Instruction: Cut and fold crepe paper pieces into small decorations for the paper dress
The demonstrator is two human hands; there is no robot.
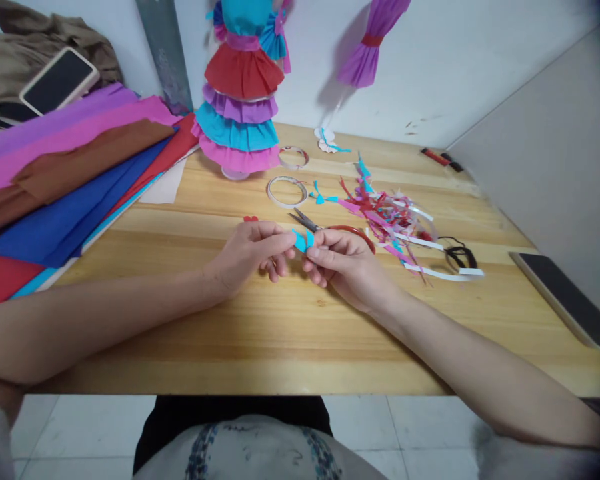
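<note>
Between my fingertips, above the wooden table (pixel 280 340), is a small turquoise paper piece (pixel 303 241). My left hand (pixel 260 250) pinches its left side between thumb and forefinger. On the right, my right hand (pixel 343 263) pinches the other side. Scissors (pixel 305 220) with red handles lie just behind my right hand, which partly hides them. A small red paper piece (pixel 251 219) shows behind my left hand. Two tape rolls, one nearer (pixel 287 192) and one farther (pixel 294 157), lie beyond my hands.
A tiered paper dress (pixel 243 107) stands at the back. Coloured sheets (pixel 80 180) and a phone (pixel 60 80) are at the left. Paper scraps (pixel 390 217), a black cord (pixel 460 253) and another phone (pixel 565 297) lie at the right. A purple paper piece (pixel 367 53) leans against the wall.
</note>
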